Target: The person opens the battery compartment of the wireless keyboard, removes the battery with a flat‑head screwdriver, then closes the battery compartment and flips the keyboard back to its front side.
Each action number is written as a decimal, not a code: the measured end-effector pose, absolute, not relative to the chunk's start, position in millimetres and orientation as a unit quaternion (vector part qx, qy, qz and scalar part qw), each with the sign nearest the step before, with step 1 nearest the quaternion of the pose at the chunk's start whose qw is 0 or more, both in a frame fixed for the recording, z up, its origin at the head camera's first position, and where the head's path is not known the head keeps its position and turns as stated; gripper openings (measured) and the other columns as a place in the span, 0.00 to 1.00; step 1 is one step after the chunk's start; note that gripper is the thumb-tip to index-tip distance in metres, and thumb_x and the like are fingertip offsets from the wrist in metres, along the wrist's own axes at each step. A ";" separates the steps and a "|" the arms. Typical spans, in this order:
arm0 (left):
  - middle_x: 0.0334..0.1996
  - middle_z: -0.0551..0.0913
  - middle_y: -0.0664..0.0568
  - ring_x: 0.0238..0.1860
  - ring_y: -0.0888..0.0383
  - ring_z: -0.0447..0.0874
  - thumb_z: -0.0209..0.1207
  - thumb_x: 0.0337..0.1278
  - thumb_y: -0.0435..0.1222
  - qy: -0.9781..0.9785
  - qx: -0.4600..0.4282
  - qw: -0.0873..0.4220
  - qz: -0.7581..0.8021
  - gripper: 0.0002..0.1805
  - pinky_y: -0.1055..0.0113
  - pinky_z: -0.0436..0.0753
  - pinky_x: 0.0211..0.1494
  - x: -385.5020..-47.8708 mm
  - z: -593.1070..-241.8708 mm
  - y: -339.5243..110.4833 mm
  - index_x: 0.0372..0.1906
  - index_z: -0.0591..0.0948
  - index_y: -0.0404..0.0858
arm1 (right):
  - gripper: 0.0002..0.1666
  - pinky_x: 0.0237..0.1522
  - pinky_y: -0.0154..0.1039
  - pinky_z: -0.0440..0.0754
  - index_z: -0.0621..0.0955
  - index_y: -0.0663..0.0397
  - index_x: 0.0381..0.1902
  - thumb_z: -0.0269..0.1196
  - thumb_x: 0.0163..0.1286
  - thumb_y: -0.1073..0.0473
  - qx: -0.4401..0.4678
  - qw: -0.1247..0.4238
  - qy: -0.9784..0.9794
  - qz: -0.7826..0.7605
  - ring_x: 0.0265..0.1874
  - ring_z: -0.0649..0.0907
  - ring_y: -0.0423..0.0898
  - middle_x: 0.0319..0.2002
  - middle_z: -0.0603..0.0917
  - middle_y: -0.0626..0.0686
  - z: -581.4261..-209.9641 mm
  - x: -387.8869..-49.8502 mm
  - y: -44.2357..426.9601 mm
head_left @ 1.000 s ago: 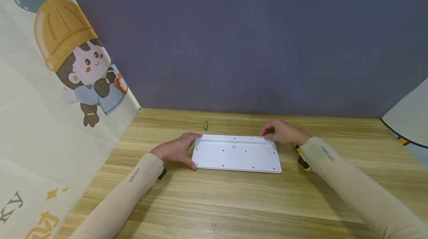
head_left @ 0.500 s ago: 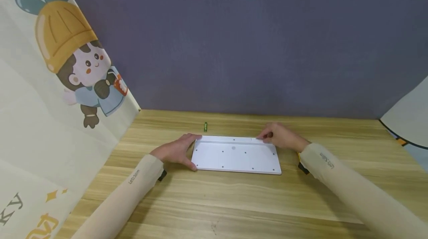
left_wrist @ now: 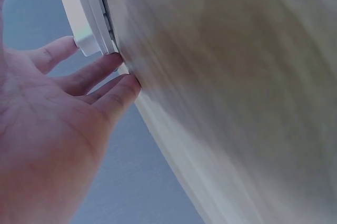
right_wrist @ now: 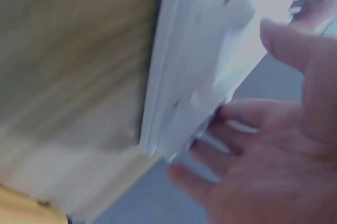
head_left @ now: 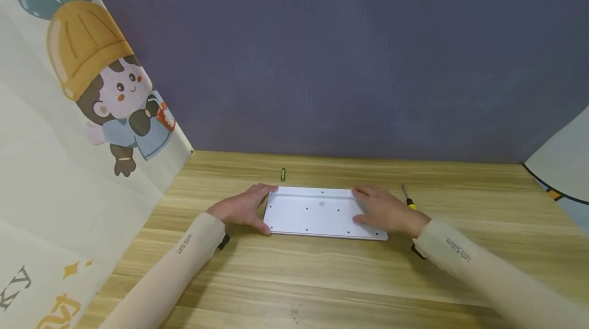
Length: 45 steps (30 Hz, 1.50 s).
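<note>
A white keyboard (head_left: 317,219) lies face down on the table, its screw-dotted underside up; some dark keys show underneath in the left wrist view. My left hand (head_left: 241,207) grips its left end, thumb at the near corner and fingers at the far corner. Fingers of this left hand (left_wrist: 58,113) touch the keyboard's end (left_wrist: 79,13) in the left wrist view. Over the right end is my right hand (head_left: 384,210), fingers at the far edge and thumb spread above the underside. Blur in the right wrist view hides how firmly the right hand (right_wrist: 263,166) touches.
A small green battery (head_left: 282,174) lies beyond the keyboard's left part. A yellow and black screwdriver (head_left: 409,201) lies to the right, partly behind the right wrist. The wooden table (head_left: 294,272) ends at a dark upright panel (head_left: 340,63) at the back.
My right hand has let go of its pinch at the far right strip, spread its fingers and come down over the right end. More of the screwdriver shows. The left hand stays put.
</note>
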<state>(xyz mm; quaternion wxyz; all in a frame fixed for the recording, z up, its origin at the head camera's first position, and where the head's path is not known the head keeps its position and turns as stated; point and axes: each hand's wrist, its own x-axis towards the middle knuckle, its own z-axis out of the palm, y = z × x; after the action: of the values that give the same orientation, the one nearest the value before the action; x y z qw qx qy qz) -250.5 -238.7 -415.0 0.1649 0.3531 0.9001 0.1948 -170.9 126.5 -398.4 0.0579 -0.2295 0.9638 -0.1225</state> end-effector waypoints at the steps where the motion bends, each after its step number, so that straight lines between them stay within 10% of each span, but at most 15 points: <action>1: 0.64 0.64 0.47 0.64 0.53 0.60 0.77 0.26 0.52 0.900 0.352 0.166 0.195 0.62 0.58 0.63 0.64 -250.3 -414.7 -238.7 0.72 0.57 0.39 | 0.45 0.63 0.62 0.55 0.59 0.69 0.69 0.60 0.67 0.45 -0.231 0.067 0.963 -0.120 0.66 0.58 0.66 0.68 0.59 0.67 -400.1 -167.8 125.2; 9: 0.64 0.63 0.48 0.64 0.54 0.60 0.78 0.27 0.51 0.902 0.345 0.171 0.195 0.62 0.59 0.63 0.64 -248.5 -414.3 -238.4 0.72 0.57 0.40 | 0.53 0.65 0.62 0.47 0.49 0.67 0.72 0.47 0.69 0.31 -0.222 0.087 0.967 -0.091 0.70 0.47 0.62 0.72 0.47 0.66 -412.0 -162.2 121.3; 45: 0.65 0.62 0.47 0.65 0.53 0.58 0.77 0.27 0.53 0.901 0.345 0.176 0.196 0.62 0.58 0.63 0.64 -249.8 -414.6 -237.9 0.72 0.56 0.41 | 0.57 0.59 0.70 0.51 0.52 0.72 0.70 0.58 0.63 0.34 -0.213 0.096 0.971 -0.059 0.68 0.52 0.65 0.70 0.51 0.69 -402.2 -162.5 112.8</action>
<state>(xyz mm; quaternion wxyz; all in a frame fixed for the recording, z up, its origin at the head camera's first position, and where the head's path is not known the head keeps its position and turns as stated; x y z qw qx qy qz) -249.8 -237.9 -414.6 0.1755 0.3446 0.9012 0.1956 -162.5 112.8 -402.2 0.0957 -0.2130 0.9706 -0.0589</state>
